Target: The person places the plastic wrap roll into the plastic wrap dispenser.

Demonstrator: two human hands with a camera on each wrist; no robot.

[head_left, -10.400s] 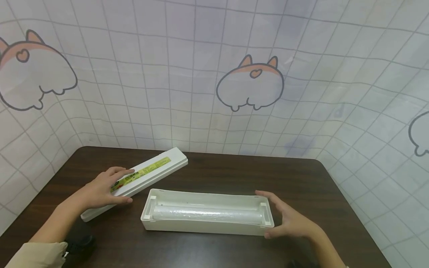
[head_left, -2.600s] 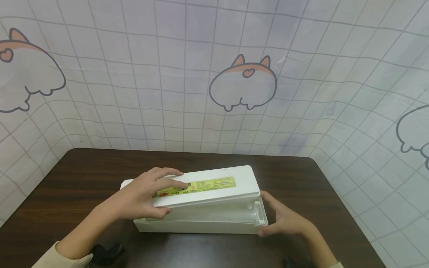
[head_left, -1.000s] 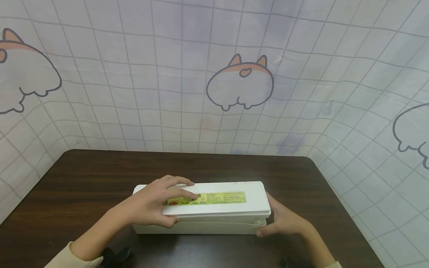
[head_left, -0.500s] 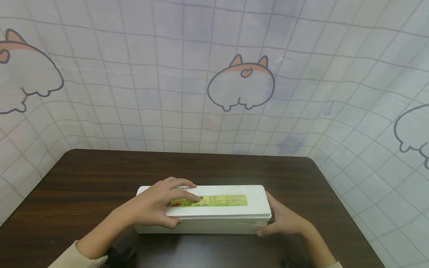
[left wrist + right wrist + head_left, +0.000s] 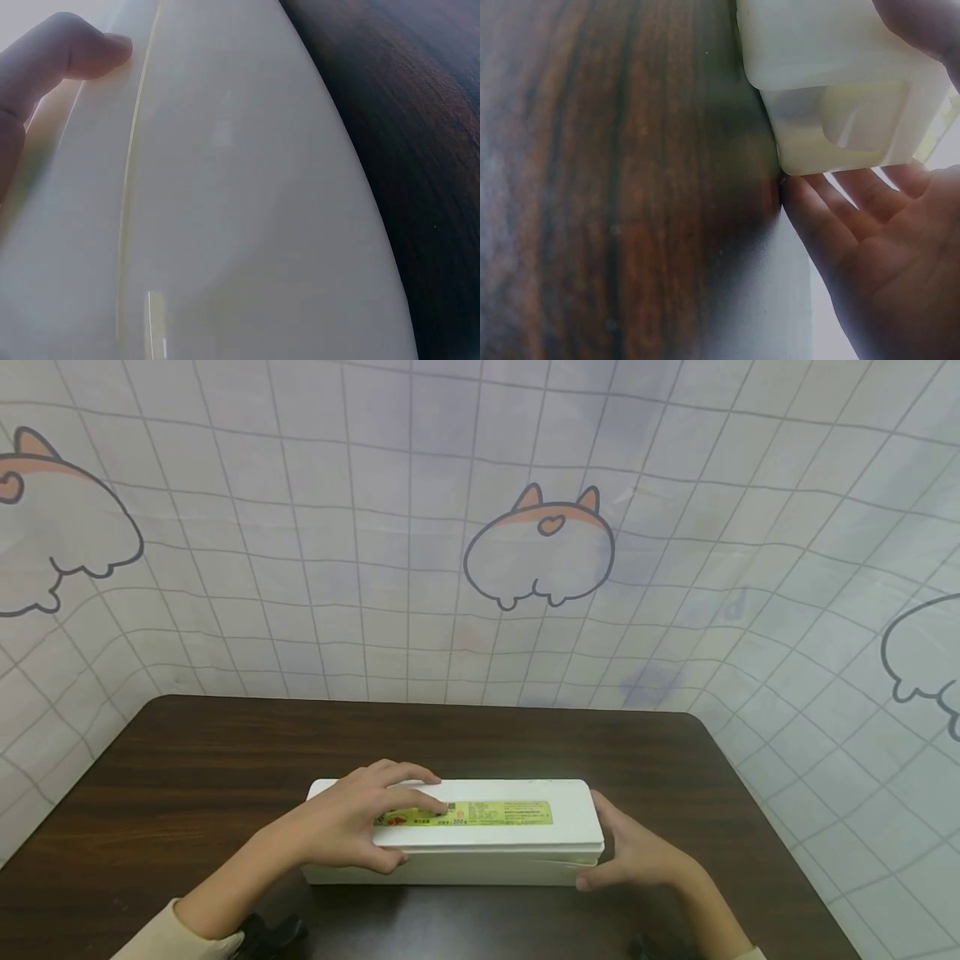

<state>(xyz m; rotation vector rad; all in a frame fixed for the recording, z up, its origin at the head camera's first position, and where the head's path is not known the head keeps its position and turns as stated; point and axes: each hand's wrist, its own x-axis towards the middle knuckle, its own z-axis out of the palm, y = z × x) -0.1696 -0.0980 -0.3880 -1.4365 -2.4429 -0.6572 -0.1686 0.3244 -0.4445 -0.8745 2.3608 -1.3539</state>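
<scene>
A long white cling film box (image 5: 487, 870) lies crosswise near the front of the table. On top sits its white lid (image 5: 573, 810), level, with a narrow seam line along the front. A yellow-green label (image 5: 510, 812) runs along the lid. My left hand (image 5: 348, 822) holds the lid's left half, thumb at the front edge, fingers spread over the top. In the left wrist view that thumb (image 5: 90, 52) rests near the seam. My right hand (image 5: 637, 850) grips the right end, thumb in front, fingers behind; the right wrist view shows the end wall (image 5: 855, 124). The roll inside is hidden.
The dark wood table (image 5: 247, 735) extends behind and to both sides of the box. A white curtain (image 5: 360, 635) with grid lines and cartoon animals surrounds the back and sides. Dark straps (image 5: 273, 935) sit at the wrists.
The lid, earlier lying off to the left while the box stood open with a clear roll inside, came right in the left hand and sank level onto the box. The right hand stayed at the end.
</scene>
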